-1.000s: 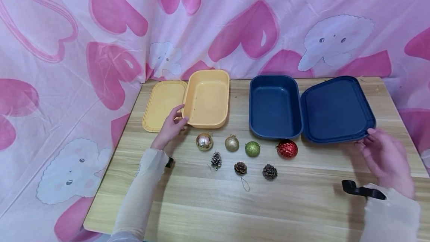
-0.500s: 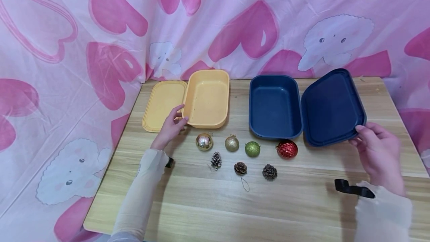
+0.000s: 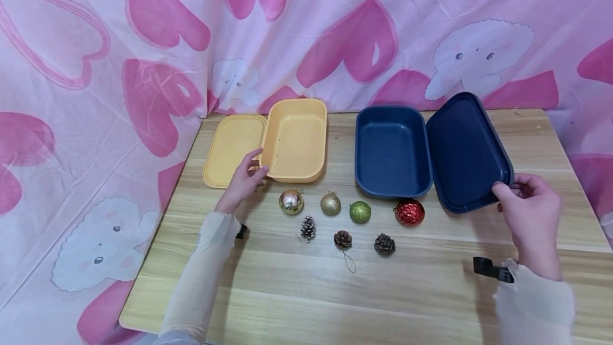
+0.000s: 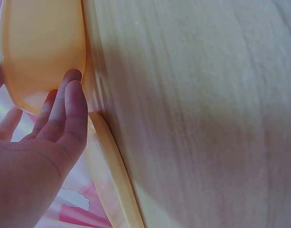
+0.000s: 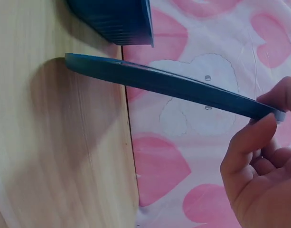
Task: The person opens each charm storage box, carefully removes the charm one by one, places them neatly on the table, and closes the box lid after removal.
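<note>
My right hand [image 3: 536, 212] pinches the edge of a dark blue lid [image 3: 466, 156] between thumb and fingers. The lid is tilted, its right side raised, its left side close beside the blue box [image 3: 392, 153]. In the right wrist view the lid [image 5: 169, 88] shows edge-on, with its lower end near the table. My left hand [image 3: 244, 182] touches the near left corner of a yellow box [image 3: 297, 142]. Its fairly straight fingers lie against the outside wall of the yellow box [image 4: 45, 52] in the left wrist view. Both boxes stand uncovered with nothing inside.
A yellow lid [image 3: 234, 148] lies left of its box. In front sit a shiny gold ball [image 3: 291, 202], a glittery gold ball [image 3: 331, 204], a green ball [image 3: 360, 212], a red ornament [image 3: 409, 212] and three pinecones [image 3: 342, 240]. A pink curtain [image 3: 345, 41] hangs behind the table.
The blue lid's right side has risen and swung left, tilting more steeply, as my right hand moved left with it. The left hand and yellow box have stayed put.
</note>
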Demonstrator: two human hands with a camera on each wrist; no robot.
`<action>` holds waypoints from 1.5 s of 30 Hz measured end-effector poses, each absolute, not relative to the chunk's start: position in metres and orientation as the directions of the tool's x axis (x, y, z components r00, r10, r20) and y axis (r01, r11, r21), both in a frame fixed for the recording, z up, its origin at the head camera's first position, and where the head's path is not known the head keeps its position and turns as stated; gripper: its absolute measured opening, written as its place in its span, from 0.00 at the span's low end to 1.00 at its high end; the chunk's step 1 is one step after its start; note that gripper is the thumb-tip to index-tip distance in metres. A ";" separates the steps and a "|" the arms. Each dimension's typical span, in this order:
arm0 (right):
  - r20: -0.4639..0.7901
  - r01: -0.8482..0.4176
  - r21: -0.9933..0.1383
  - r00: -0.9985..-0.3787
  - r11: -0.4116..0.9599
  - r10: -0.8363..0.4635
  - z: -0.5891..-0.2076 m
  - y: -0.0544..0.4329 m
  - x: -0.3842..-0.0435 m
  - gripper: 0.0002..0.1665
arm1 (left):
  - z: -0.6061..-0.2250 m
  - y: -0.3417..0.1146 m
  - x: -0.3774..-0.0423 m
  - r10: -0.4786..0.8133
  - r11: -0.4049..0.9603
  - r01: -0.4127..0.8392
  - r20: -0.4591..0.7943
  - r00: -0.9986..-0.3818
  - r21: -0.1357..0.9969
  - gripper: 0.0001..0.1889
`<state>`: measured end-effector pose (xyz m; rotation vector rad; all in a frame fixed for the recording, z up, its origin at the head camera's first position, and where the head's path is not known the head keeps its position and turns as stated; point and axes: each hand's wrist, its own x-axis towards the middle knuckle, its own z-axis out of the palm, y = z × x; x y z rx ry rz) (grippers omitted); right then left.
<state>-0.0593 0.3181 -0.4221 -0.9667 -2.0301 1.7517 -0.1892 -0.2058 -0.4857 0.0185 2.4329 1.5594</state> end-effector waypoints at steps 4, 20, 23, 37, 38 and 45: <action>-0.131 0.368 -0.893 -0.762 0.259 0.634 -0.424 0.315 -0.057 0.11 | -0.485 -0.206 -0.189 0.140 0.440 -0.125 -0.205 -0.969 0.889 0.31; 0.398 -0.002 -0.782 -0.770 0.623 0.498 -0.430 0.285 -0.056 0.04 | -0.484 -0.205 -0.188 0.151 0.439 -0.101 -0.184 -0.971 0.893 0.31; 0.507 -0.094 -0.728 -0.740 0.679 0.441 -0.429 0.279 -0.058 0.10 | -0.484 -0.205 -0.188 0.150 0.443 -0.098 -0.182 -0.972 0.891 0.31; 0.776 -0.416 -0.518 -0.597 0.747 0.205 -0.425 0.254 -0.069 0.12 | -0.486 -0.205 -0.188 0.145 0.441 -0.096 -0.176 -0.974 0.893 0.31; 0.779 -0.428 -0.511 -0.597 0.746 0.191 -0.424 0.252 -0.069 0.12 | -0.486 -0.205 -0.188 0.145 0.438 -0.098 -0.178 -0.973 0.893 0.31; 0.798 -0.523 -0.446 -0.600 0.726 0.058 -0.424 0.238 -0.072 0.12 | -0.486 -0.205 -0.189 0.141 0.439 -0.112 -0.191 -0.971 0.892 0.31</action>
